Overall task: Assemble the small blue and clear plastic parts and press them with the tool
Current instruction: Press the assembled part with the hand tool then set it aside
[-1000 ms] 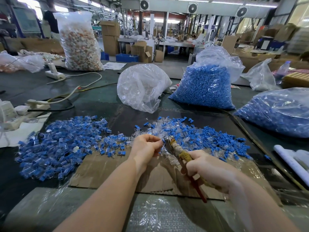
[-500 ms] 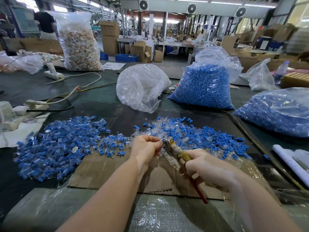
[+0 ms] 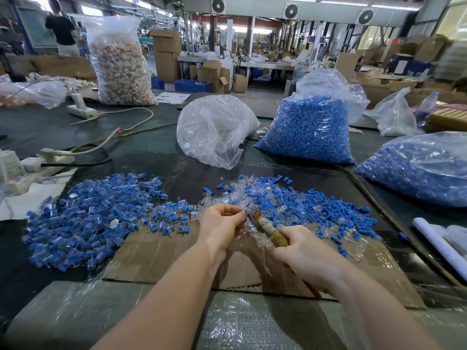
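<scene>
Centrally, my left hand (image 3: 222,223) pinches a small part, too small to identify, at the pliers (image 3: 265,227) tip; my right hand (image 3: 303,253) grips the tape-wrapped handles, above the mixed blue and clear parts (image 3: 303,205).

Bare cardboard (image 3: 161,258) between part piles (image 3: 86,218)

Your left hand (image 3: 222,223) pinches a tiny part at the pliers (image 3: 267,229), your right hand (image 3: 303,253) grips them, blue pile (image 3: 88,218) off left.
</scene>
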The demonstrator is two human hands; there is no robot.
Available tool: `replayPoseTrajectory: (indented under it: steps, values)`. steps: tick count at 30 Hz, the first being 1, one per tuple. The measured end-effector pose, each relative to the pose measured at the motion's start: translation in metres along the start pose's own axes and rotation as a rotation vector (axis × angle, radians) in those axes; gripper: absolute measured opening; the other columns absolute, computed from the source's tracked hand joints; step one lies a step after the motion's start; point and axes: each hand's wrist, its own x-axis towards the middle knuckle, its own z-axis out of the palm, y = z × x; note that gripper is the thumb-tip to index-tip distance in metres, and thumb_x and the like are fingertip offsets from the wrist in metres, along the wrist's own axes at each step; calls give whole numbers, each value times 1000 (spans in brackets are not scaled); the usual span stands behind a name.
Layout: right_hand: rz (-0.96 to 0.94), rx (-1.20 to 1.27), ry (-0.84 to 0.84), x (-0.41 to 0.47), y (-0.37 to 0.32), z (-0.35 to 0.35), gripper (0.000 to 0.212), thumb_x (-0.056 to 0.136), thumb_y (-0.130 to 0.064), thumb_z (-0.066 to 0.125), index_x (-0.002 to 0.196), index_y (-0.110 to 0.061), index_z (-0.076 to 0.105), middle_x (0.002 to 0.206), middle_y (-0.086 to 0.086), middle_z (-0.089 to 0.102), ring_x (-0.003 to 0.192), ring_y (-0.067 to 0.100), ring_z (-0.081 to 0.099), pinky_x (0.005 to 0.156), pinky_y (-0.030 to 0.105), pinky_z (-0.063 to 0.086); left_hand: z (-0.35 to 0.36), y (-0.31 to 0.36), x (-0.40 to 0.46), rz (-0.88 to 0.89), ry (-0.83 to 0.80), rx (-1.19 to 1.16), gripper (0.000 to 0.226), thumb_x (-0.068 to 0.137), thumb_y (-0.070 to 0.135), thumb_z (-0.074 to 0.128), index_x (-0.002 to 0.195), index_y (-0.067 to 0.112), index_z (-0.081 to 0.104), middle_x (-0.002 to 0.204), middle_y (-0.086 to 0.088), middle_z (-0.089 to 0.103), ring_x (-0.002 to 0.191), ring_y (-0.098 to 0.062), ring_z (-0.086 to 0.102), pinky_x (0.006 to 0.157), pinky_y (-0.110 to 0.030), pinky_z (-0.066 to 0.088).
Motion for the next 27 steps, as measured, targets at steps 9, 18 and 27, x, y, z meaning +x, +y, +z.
replayPoseTrajectory:
  steps: [9, 18, 27]
  values:
    - [91, -168, 382, 15, 30, -2, 35, 76, -20, 66, 109, -17, 55, 100, 1, 58, 89, 20, 55, 71, 32, 47, -65, 5, 15, 381, 457, 692, 7, 87, 12, 63, 89, 15, 69, 83, 2, 65, 67, -5, 53, 57, -13, 33]
    - [155, -419, 533, 24, 57, -4, 46, 84, -33, 62, 124, -15, 50, 97, 2, 47, 100, 21, 40, 87, 32, 34, -104, -3, 26, 393, 610, 1146, 19, 90, 19, 60, 106, 21, 70, 106, -4, 65, 99, -27, 48, 84, -40, 38]
    - [187, -648, 580, 27, 70, 8, 71, 87, -62, 44, 142, -20, 32, 132, 3, 47, 123, 22, 39, 102, 31, 31, -37, -14, 5, 591, 139, 899, 14, 87, 13, 63, 100, 16, 69, 94, 6, 59, 87, -6, 50, 81, -15, 38]
